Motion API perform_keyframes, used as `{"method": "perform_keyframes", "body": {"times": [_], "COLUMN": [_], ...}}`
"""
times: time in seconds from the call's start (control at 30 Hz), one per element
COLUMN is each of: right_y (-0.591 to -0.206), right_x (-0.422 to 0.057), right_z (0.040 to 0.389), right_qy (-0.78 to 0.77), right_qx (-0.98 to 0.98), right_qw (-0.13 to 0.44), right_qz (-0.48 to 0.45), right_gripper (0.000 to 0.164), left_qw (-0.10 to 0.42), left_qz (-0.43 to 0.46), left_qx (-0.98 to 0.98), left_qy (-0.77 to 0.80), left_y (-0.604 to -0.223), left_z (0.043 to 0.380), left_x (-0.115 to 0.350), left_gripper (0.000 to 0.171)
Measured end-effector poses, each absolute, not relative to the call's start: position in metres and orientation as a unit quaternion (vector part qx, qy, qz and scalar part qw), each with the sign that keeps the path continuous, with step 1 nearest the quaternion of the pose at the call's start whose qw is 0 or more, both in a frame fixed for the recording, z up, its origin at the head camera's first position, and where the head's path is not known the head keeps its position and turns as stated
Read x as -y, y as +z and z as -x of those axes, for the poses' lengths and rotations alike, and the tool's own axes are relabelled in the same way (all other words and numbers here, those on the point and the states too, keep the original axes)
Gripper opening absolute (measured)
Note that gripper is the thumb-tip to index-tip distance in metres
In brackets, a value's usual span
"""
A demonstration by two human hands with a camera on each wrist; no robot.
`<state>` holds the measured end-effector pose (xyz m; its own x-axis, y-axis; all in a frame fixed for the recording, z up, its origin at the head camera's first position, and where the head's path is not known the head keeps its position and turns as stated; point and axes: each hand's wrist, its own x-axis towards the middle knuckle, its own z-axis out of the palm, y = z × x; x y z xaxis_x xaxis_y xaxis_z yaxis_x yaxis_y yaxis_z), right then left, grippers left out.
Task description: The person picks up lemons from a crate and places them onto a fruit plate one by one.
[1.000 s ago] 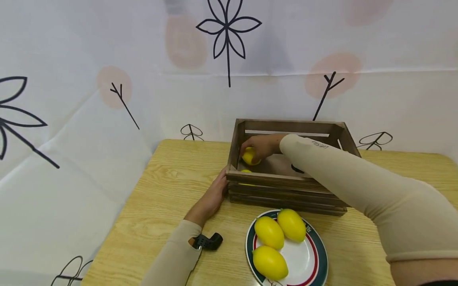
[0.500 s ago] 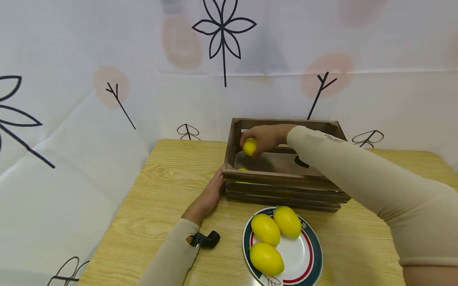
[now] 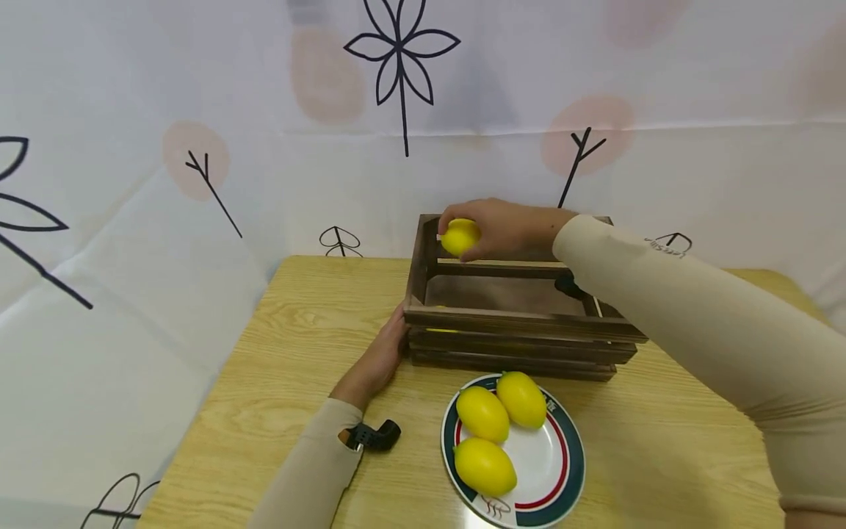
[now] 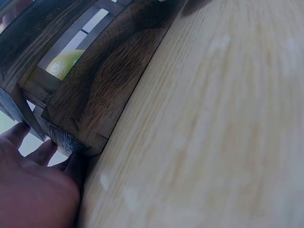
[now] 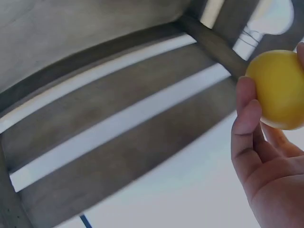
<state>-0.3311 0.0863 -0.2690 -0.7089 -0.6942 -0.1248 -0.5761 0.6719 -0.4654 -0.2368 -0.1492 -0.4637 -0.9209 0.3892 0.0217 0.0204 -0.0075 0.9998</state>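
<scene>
My right hand [image 3: 505, 226] grips a yellow lemon [image 3: 460, 237], raised over the left part of a brown slatted wooden crate [image 3: 515, 323]. In the right wrist view, fingers curl round the lemon [image 5: 278, 90] beside the crate's slats. Another lemon [image 4: 64, 64] lies inside the crate, seen through the gaps in the left wrist view. My left hand [image 3: 380, 356] rests against the crate's left end, and its fingertips touch the slat ends in the left wrist view, with the fingers extended.
In front of the crate stands a round plate [image 3: 545, 448] with a dark green rim, holding three lemons [image 3: 485, 466]. A wood-grain table [image 3: 297, 353] carries everything. Behind it hangs a white cloth [image 3: 264, 73] with flower drawings.
My right hand has lifted the lemon from low inside the crate up to around the height of its back rim. The left hand stays at the crate's left end.
</scene>
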Motion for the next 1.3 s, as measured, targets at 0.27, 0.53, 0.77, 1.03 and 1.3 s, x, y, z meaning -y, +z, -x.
{"method": "perform_keyframes", "body": {"times": [0.27, 0.53, 0.77, 1.03, 1.3], "right_y": [-0.248, -0.240, -0.244, -0.254, -0.263], "right_x": [-0.098, -0.109, -0.119, -0.129, -0.136], "right_z": [0.310, 0.286, 0.267, 0.246, 0.224], "right_qy": [-0.240, -0.290, -0.314, -0.333, -0.348], "right_qx": [-0.900, -0.886, -0.869, -0.862, -0.847], "right_qw": [0.093, 0.047, 0.025, 0.009, -0.008], "right_qz": [0.352, 0.357, 0.381, 0.383, 0.401], "right_gripper": [0.045, 0.051, 0.054, 0.061, 0.062], "left_qw": [0.138, 0.143, 0.142, 0.140, 0.145], "left_qz": [-0.150, -0.140, -0.130, -0.143, -0.139], "left_qx": [-0.687, -0.682, -0.692, -0.687, -0.693], "left_qy": [0.697, 0.703, 0.696, 0.698, 0.693], "left_y": [-0.462, -0.460, -0.458, -0.458, -0.458], "left_z": [0.236, 0.234, 0.233, 0.233, 0.235], "left_x": [0.148, 0.147, 0.149, 0.148, 0.146], "left_gripper": [0.053, 0.054, 0.055, 0.054, 0.053]}}
